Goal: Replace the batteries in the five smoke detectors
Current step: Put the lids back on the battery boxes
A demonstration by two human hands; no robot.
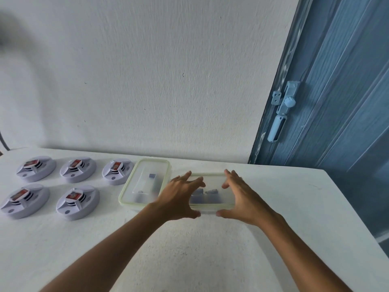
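Both hands flank clear container (212,204): our left hand (179,199) at its left end, right hand (237,197) at right end, fingers spread, contact unclear. Batteries (207,194) inside, directly between palms; long axis left-right. 5 smoke detectors (77,202) well left.

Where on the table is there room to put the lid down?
Bare table lies in front of the hands, near the front edge, and right of the right container. The left side is crowded: five smoke detectors sit in two rows, with the left container next to them.
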